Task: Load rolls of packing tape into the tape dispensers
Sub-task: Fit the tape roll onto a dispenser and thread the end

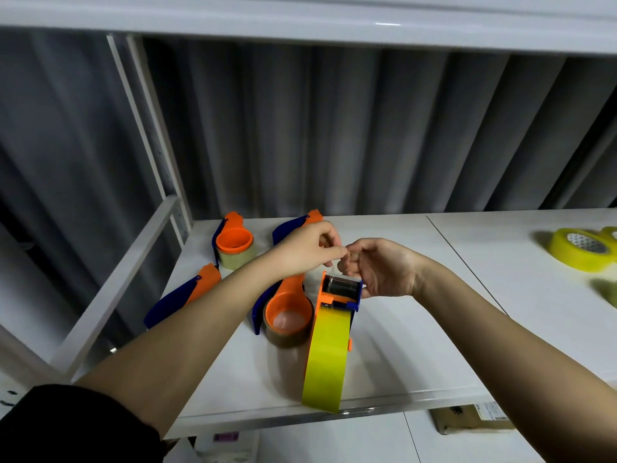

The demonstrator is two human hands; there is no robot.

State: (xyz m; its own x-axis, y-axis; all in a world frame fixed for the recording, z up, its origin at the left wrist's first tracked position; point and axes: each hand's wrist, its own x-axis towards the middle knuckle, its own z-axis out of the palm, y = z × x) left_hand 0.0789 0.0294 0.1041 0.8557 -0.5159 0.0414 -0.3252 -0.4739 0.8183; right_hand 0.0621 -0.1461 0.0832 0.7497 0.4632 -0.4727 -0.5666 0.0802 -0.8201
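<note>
The dispenser I'm loading stands on edge at the near middle of the white shelf, yellow tape roll already seated in it, roll reaching to the shelf's near edge. Its roller and cutter end points away from me, right under both hands. My left hand sits just above and left of that end, thumb and forefinger pinched together on the clear tape end — other fingers curled. My right hand is at the right of the cutter head, fingers curled in, tips meeting the left hand's at the tape end, heel of the palm beside the blue side plate.

Count — five orange-and-blue dispensers in all: the one in hand, a loaded one with brownish tape touching its left side, one with pale tape at far left, one on the left partly behind my forearm, one behind my left hand. Loose yellow rolls far right — at least two, edge of view cuts more. Cardboard box below the shelf.
</note>
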